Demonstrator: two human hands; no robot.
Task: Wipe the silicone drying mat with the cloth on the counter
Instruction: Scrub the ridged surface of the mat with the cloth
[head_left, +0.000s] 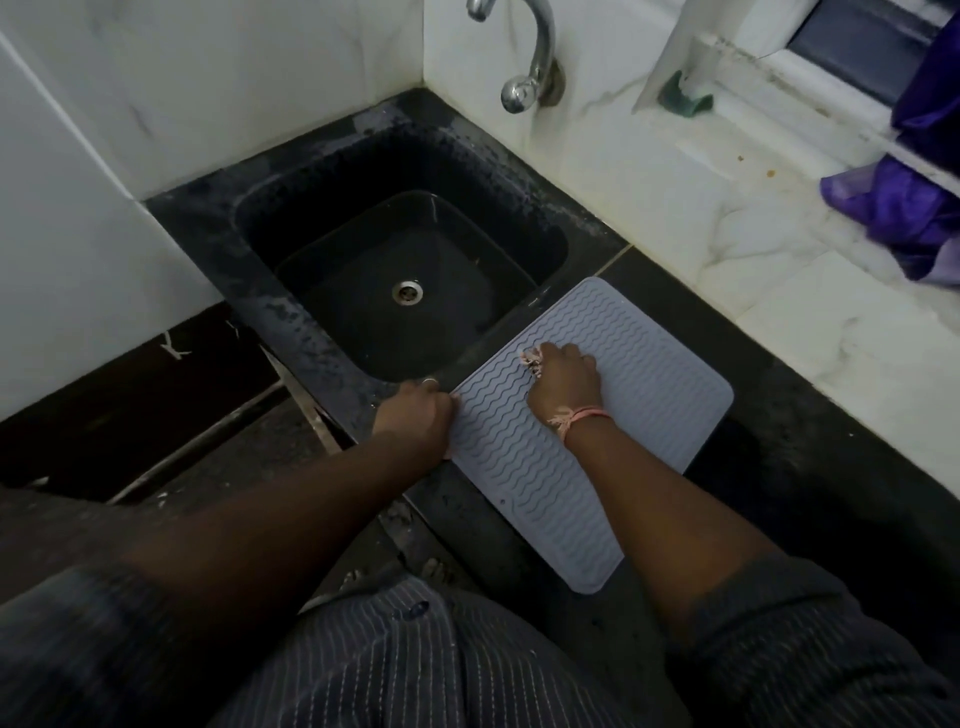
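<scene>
A grey silicone drying mat (649, 374) with a wavy ribbed surface lies on the dark counter (810, 447), to the right of the sink. My right hand (563, 382) rests on the middle of the mat, fingers curled round a small pinkish cloth (532, 359) that peeks out at its left side. My left hand (415, 413) grips the mat's left edge near its far corner. Most of the cloth is hidden under my right hand.
A black sink (311, 218) with a metal drain (408, 291) lies to the left of the mat. A chrome tap (535, 57) juts from the white wall. A purple cloth (904, 208) hangs at the far right. A green sponge (685, 98) lies on the window ledge.
</scene>
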